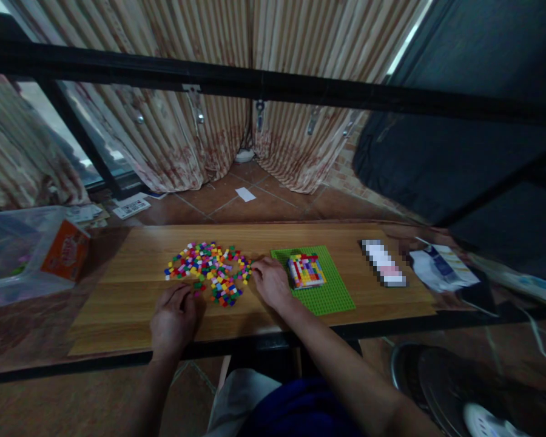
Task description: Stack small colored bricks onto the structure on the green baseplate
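A heap of small coloured bricks is spread over the middle of a wooden table. To its right lies a green baseplate with a multicoloured block of stacked bricks on it. My left hand rests on the table at the heap's near edge, fingers curled loosely, touching bricks at the fingertips. My right hand lies between the heap and the baseplate, fingertips at the heap's right edge. Whether either hand pinches a brick is hidden.
A clear plastic bin with an orange box stands at the far left. A blurred white object and papers lie on the right. Curtains hang behind the table. A black bar crosses the top of the view.
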`<state>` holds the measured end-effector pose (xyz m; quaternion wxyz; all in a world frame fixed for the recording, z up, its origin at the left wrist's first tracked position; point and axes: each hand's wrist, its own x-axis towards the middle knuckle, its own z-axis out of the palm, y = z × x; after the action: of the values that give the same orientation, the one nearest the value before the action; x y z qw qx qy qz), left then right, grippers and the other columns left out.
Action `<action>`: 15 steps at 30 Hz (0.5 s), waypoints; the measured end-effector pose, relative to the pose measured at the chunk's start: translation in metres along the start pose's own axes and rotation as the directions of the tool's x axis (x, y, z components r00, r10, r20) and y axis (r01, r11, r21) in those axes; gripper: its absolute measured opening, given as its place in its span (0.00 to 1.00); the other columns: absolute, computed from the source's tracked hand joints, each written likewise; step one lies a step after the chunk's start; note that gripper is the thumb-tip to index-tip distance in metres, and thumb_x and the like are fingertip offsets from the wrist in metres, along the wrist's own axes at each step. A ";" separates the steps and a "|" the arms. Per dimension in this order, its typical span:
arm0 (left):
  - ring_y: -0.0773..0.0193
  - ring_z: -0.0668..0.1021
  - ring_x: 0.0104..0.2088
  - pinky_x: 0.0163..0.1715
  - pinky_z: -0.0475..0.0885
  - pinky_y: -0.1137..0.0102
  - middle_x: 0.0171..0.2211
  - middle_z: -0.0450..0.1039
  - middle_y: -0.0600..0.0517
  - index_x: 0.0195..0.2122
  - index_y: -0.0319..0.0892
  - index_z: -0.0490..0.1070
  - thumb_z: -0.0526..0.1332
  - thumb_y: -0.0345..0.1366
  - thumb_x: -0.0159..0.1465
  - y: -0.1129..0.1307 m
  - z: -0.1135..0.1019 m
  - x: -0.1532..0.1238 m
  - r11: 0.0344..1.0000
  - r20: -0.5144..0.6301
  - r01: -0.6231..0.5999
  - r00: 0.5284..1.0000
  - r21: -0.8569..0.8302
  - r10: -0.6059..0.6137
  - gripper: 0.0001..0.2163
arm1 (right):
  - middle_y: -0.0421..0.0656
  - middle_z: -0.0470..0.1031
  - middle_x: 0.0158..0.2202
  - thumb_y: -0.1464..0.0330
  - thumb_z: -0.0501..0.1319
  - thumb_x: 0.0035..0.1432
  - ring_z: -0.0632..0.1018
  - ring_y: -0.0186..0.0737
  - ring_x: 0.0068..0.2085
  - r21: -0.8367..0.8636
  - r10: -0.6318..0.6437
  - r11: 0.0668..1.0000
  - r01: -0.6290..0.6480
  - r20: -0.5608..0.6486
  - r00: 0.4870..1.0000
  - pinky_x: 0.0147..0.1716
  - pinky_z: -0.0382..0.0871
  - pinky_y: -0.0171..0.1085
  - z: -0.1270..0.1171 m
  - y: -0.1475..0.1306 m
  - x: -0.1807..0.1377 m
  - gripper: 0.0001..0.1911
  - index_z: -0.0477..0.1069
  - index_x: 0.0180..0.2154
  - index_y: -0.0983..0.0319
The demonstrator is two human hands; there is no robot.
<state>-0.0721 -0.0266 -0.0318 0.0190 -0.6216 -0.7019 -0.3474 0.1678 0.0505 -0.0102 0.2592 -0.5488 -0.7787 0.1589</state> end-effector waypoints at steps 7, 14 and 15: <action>0.55 0.78 0.43 0.48 0.74 0.60 0.40 0.77 0.45 0.35 0.43 0.73 0.55 0.44 0.63 -0.007 0.003 0.003 0.995 -0.041 -0.092 0.995 0.023 0.093 0.12 | 0.46 0.76 0.41 0.72 0.57 0.62 0.72 0.42 0.45 -0.078 0.006 0.997 -0.002 0.059 0.998 0.49 0.65 0.41 0.000 -0.005 0.004 0.09 0.76 0.40 0.61; 0.50 0.77 0.44 0.45 0.75 0.55 0.43 0.76 0.45 0.36 0.45 0.72 0.53 0.46 0.63 -0.012 0.003 0.003 0.999 0.023 -0.021 1.000 0.038 0.020 0.12 | 0.46 0.76 0.40 0.70 0.56 0.63 0.73 0.43 0.45 -0.122 0.002 0.993 0.003 0.046 0.999 0.49 0.65 0.41 0.002 -0.006 0.007 0.09 0.76 0.38 0.61; 0.49 0.77 0.45 0.45 0.75 0.53 0.43 0.76 0.45 0.36 0.46 0.72 0.54 0.45 0.62 -0.016 0.003 0.003 1.000 0.026 -0.025 0.999 0.002 0.025 0.12 | 0.46 0.76 0.40 0.69 0.56 0.63 0.74 0.43 0.45 -0.130 0.004 0.991 0.002 0.044 0.999 0.49 0.65 0.40 0.003 -0.007 0.008 0.09 0.76 0.38 0.61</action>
<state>-0.0851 -0.0223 -0.0403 0.0149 -0.6349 -0.6945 -0.3382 0.1589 0.0561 -0.0069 0.2057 -0.5613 -0.7926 0.1198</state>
